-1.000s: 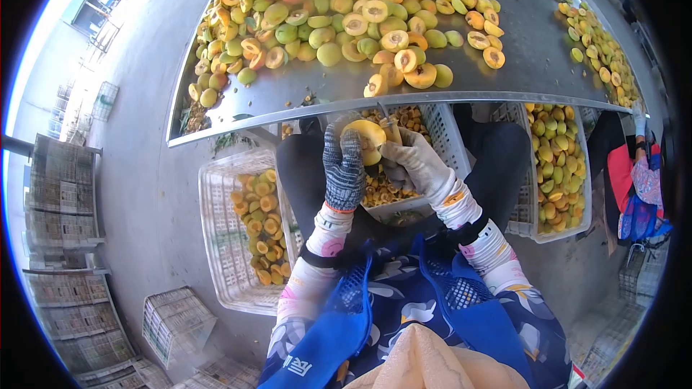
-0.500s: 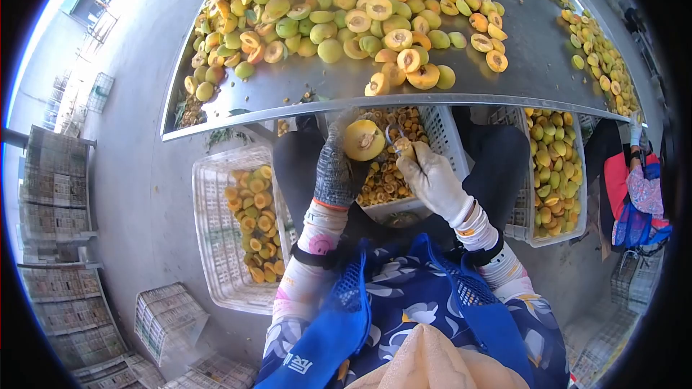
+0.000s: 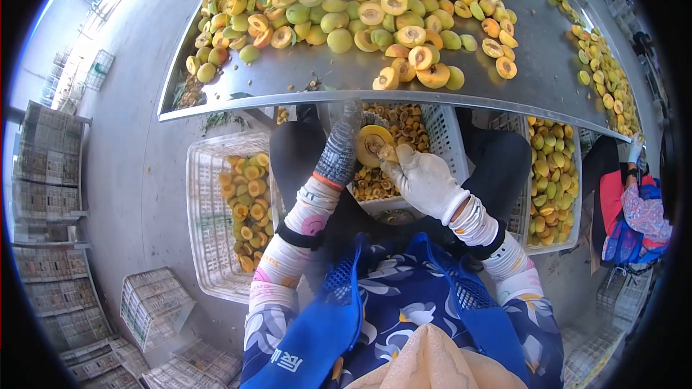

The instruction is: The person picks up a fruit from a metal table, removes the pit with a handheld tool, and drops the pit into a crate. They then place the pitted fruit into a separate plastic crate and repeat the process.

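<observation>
My left hand [image 3: 342, 145], in a dark grey knitted glove, is closed around a yellow peach half [image 3: 365, 150]. The cut face, with its brown pit hollow, is turned toward my right hand. In a white glove, my right hand [image 3: 431, 181] grips a small pitting tool [image 3: 389, 153] with a yellowish handle. Its tip end is at the cut face; the curved blade is hard to make out now. Beneath both hands, between my knees, a crate [image 3: 445, 137] holds brownish pits and scraps.
A metal table [image 3: 317, 75] carries a heap of whole and halved peaches [image 3: 339, 18]. A white crate of peach halves [image 3: 205, 223] stands at left, another filled crate [image 3: 573, 230] at right. A co-worker [image 3: 638, 209] sits far right. Stacked crates [image 3: 50, 166] line the left.
The pitting tool and my right hand have moved left, up against the peach half. The peach half has turned and dropped slightly. The whole view has shifted a little.
</observation>
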A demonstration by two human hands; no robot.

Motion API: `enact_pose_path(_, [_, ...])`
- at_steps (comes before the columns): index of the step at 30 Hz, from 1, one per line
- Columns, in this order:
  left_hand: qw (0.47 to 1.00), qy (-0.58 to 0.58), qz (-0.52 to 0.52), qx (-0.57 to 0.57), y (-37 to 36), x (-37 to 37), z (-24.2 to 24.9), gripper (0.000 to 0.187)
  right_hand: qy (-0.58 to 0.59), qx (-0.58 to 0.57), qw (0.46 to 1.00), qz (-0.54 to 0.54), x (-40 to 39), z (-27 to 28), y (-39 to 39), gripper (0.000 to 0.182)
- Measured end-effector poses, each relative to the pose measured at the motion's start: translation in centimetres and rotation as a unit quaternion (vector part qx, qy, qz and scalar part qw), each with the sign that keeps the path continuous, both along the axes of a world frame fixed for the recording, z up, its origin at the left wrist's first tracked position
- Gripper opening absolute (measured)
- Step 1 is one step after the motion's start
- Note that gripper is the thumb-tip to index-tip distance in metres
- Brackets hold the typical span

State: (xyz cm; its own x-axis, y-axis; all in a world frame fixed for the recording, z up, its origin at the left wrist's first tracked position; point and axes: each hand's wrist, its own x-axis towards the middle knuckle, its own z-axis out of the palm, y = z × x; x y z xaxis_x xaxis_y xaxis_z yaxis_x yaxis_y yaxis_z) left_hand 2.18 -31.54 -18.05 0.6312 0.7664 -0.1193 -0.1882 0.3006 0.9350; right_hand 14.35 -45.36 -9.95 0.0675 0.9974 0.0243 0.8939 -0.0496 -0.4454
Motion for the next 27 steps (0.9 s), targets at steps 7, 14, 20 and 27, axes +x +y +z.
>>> enact_pose_path(7, [0.909, 0.236, -0.002, 0.344, -0.1, -0.6, -1.0, 0.043, 0.024, -0.078, 0.996, 0.024, -0.4, -1.2, 0.4, 0.035])
enact_pose_path(14, [0.841, 0.42, -0.169, 0.297, 0.3, -0.3, 2.9, 0.042, 0.146, -0.064, 0.987, 0.002, -0.4, -4.0, 0.3, 0.035])
enact_pose_path(20, [0.985, 0.08, 0.026, 0.153, -2.7, -2.5, 1.9, 0.04, 0.249, -0.07, 0.965, -0.039, -0.7, -2.7, 0.6, 0.035])
enact_pose_path(27, [0.887, 0.265, 0.1, 0.366, -4.4, -2.4, -1.6, 0.027, 0.322, -0.21, 0.922, -0.038, -1.1, -2.9, 0.6, 0.042])
